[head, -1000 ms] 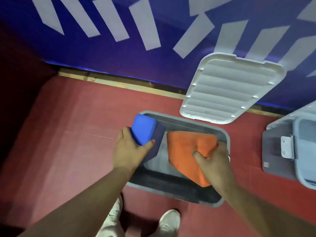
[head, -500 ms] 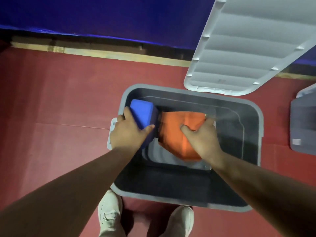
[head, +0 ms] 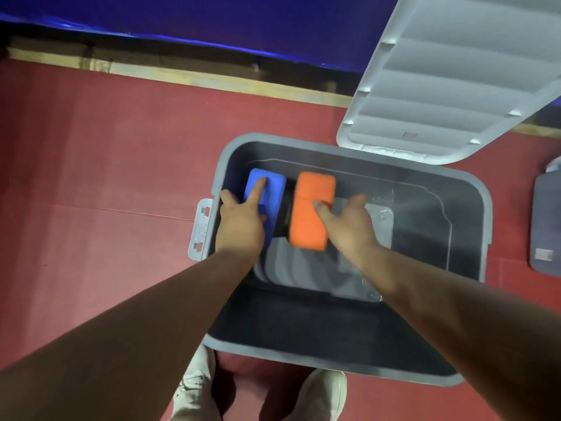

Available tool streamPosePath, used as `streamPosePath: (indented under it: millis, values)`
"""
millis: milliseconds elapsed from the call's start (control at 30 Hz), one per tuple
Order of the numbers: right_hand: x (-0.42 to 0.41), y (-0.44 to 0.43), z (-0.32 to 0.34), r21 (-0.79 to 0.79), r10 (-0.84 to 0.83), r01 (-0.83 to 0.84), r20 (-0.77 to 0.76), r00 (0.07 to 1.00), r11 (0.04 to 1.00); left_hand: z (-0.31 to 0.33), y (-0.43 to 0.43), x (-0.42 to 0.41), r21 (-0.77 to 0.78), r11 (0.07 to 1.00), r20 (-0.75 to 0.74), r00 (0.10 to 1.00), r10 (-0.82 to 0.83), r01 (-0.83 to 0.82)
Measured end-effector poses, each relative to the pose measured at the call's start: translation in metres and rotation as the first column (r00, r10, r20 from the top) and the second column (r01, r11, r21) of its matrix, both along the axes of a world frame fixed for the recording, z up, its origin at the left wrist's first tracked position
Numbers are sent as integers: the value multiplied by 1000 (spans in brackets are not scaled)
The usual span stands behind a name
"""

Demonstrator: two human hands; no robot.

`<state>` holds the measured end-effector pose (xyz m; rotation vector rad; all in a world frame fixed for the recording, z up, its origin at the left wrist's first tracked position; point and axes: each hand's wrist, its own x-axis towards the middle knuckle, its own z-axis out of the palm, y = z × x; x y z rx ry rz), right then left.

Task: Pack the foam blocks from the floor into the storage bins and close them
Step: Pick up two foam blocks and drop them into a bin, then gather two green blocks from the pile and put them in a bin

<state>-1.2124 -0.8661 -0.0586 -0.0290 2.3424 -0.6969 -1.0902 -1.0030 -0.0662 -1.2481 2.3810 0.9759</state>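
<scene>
An open grey storage bin sits on the red floor below me. A blue foam block and an orange foam block stand side by side at the left end of its bottom. My left hand lies on the blue block with the index finger stretched straight along its top and the thumb off to the left by the bin wall. My right hand touches the orange block with its thumb, and its fingers are just right of the block. The bin's pale lid leans against the wall behind.
A white latch sticks out from the bin's left side. Part of a second grey bin shows at the right edge. A blue wall with a wooden skirting strip runs across the back. My shoes stand at the bin's near rim.
Both hands have lowered the blocks from above the rim down to the bin's bottom. The blocks have turned onto their edges, and my fingers have loosened from around them.
</scene>
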Motion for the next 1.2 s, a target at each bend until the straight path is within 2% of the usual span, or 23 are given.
streamPosePath:
  millis: [167, 300, 400, 500, 633, 733, 900, 1067, 1200]
  values:
    - [-12, 4, 42, -23, 41, -41, -21, 999, 999, 33, -15, -2, -31, 1000, 7, 1000, 5, -5]
    - [-48, 9, 127, 34, 102, -99, -87, 991, 994, 111, -36, -37, -64, 998, -70, 997, -14, 10]
    - [-84, 15, 214, 56, 133, -125, -195, 972, 991, 205, -48, -81, -183, 976, -127, 982, -141, 116]
    - [-114, 26, 320, 45, 108, -99, -291, 951, 994, 316, -50, -125, -250, 957, -216, 955, -202, 145]
    - [-139, 51, 472, 14, 75, -75, -388, 919, 997, 478, -44, -161, -261, 955, -343, 911, -228, 141]
    - [-128, 79, 582, 11, 53, -53, -442, 895, 999, 587, -29, -164, -239, 963, -440, 871, -219, 122]
    - [-84, 123, 723, 35, -6, 30, -545, 839, 999, 729, 5, -157, -205, 948, -556, 768, -318, 245]
    - [-37, 166, 803, -30, -169, 194, -634, 755, 981, 802, 49, -148, -276, 821, -522, 640, -564, 499]
    - [4, 222, 832, 21, -234, 328, -658, 716, 944, 824, 97, -144, -329, 725, -497, 541, -678, 606]
